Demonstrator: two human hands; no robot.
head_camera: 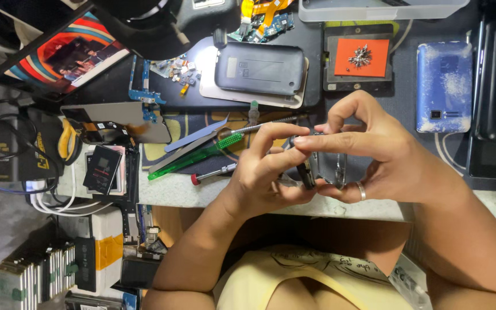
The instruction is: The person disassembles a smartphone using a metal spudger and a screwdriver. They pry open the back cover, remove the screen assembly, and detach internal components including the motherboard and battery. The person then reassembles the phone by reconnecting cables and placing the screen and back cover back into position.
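My two hands meet over the front edge of the workbench [190, 192]. Between them is a small dark phone part [324, 167] with a round piece at its left end. My left hand [258, 175] pinches it from the left, thumb and forefinger closed on its top. From the right, my right hand [377, 155], with a ring on one finger, holds it with fingertips bent over its upper edge. Much of the part is hidden by my fingers.
A green-handled screwdriver [202, 154], tweezers [193, 140] and a red-tipped driver [213, 172] lie left of my hands. Behind are a dark phone cover [259, 68], an orange pad with screws [363, 57], a blue phone [444, 86] and a lit tablet [67, 51].
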